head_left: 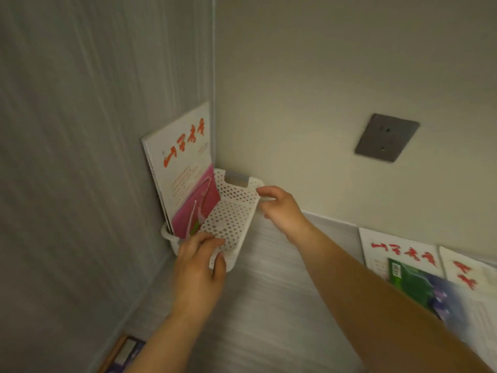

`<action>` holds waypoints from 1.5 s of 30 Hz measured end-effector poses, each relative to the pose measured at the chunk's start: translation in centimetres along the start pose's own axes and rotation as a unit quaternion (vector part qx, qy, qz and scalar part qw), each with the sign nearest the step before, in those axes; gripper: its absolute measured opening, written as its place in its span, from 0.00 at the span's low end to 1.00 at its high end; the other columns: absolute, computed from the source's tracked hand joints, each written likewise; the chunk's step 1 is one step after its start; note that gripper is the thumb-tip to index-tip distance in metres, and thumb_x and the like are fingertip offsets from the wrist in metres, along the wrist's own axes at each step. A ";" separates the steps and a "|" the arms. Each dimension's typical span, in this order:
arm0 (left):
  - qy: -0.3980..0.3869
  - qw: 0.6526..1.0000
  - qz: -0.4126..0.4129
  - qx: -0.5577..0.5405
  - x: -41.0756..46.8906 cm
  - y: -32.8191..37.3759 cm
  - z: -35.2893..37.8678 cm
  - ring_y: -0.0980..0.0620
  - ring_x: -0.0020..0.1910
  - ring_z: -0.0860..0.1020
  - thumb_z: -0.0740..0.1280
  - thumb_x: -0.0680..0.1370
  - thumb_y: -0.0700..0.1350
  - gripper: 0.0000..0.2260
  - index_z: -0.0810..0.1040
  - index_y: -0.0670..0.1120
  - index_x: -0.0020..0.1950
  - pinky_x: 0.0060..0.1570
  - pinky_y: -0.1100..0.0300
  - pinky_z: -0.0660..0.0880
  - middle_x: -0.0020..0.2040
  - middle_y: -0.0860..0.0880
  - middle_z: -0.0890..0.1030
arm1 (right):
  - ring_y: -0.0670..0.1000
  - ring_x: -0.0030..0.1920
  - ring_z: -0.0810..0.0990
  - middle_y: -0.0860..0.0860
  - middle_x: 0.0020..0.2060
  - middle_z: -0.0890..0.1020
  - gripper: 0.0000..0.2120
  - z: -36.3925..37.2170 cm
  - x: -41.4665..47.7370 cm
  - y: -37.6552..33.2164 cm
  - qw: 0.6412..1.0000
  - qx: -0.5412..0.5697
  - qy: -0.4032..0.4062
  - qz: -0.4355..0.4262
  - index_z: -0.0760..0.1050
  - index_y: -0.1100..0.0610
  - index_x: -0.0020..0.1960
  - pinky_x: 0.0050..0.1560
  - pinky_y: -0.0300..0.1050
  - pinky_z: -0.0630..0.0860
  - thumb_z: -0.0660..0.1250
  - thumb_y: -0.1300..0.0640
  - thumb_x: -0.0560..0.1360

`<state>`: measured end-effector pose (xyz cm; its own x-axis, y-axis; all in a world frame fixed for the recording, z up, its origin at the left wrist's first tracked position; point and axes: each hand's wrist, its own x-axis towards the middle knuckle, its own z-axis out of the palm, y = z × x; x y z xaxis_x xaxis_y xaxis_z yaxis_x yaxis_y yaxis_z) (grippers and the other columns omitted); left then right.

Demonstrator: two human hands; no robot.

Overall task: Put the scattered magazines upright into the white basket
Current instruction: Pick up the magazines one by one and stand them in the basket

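Pale walls and a grey wood-grain surface meet in a corner, and the basket (234, 211) is set there, with its holed inside open to view. One magazine (185, 170) is already stood upright in it, at its left side, leaned on the left wall; nothing else is seen inside. The basket's near end is gripped by the left hand (197, 262), thumb and fingers curled over the rim. Its far right corner is seemingly pinched by the right hand (282, 208), forefinger above and thumb below. A green magazine (403, 267) and a third magazine (468, 275) are laid flat along the surface's right edge, by the wall, well apart from the basket. Such magazines are judged light, thin and floppy, with slick covers; they are best taken by the spine edge, so that the pages are kept shut. A wall socket (387, 137) is seen above them.
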<state>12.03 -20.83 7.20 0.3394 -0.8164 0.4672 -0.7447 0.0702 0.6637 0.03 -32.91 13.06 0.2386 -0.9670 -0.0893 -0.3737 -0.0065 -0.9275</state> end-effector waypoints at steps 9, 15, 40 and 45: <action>-0.202 0.976 0.034 -0.068 -10.4 8.4 6.1 0.56 0.47 0.72 0.65 0.69 0.34 0.07 0.81 0.41 0.43 0.45 0.68 0.67 0.43 0.44 0.84 | 0.59 0.56 0.76 0.64 0.56 0.78 0.12 -15.1 -12.2 10.5 0.984 -0.065 0.161 0.046 0.74 0.69 0.55 0.47 0.31 0.68 0.57 0.69 0.75; -0.320 0.947 0.011 -0.021 -15.8 14.2 12.3 0.54 0.56 0.75 0.61 0.74 0.41 0.10 0.77 0.49 0.53 0.51 0.68 0.66 0.57 0.51 0.78 | 0.56 0.58 0.75 0.58 0.59 0.77 0.13 -24.8 -20.7 19.4 0.940 -0.169 0.236 0.182 0.73 0.59 0.58 0.54 0.40 0.67 0.57 0.60 0.76; -0.475 0.803 0.254 0.256 -5.5 27.8 34.8 0.45 0.67 0.66 0.67 0.71 0.50 0.30 0.58 0.49 0.69 0.67 0.48 0.63 0.70 0.46 0.66 | 0.54 0.74 0.37 0.54 0.75 0.42 0.31 -31.4 -25.5 31.8 0.858 -0.382 0.226 0.259 0.41 0.51 0.73 0.71 0.52 0.33 0.45 0.39 0.76; -0.534 0.808 0.182 0.168 -4.2 26.4 36.8 0.47 0.55 0.74 0.71 0.67 0.53 0.26 0.65 0.49 0.61 0.59 0.50 0.71 0.60 0.46 0.75 | 0.54 0.74 0.34 0.53 0.75 0.41 0.34 -31.6 -25.0 32.1 0.848 -0.398 0.227 0.265 0.38 0.51 0.73 0.68 0.51 0.29 0.34 0.36 0.72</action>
<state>-30.22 -36.63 1.30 -0.4943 -0.8178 -0.2947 -0.8581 0.4047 0.3161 -46.29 -16.97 -2.99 -0.4542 -0.8853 -0.0994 -0.8511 0.4642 -0.2452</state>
